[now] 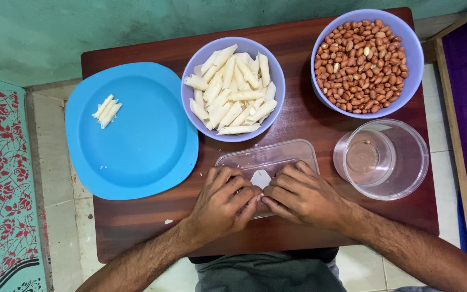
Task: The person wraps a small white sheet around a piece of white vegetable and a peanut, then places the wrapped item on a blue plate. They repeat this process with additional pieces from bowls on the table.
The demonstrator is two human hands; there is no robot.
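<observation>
Your left hand (224, 201) and right hand (304, 196) are both pinching one small pale piece (260, 178), fingertips meeting over the clear rectangular tub (268, 159) near the tabletop's (136, 221) front edge. That piece looks light and probably brittle, so go easy and grip it by the ends. The tub's thin plastic will likely skate around if nudged.
</observation>
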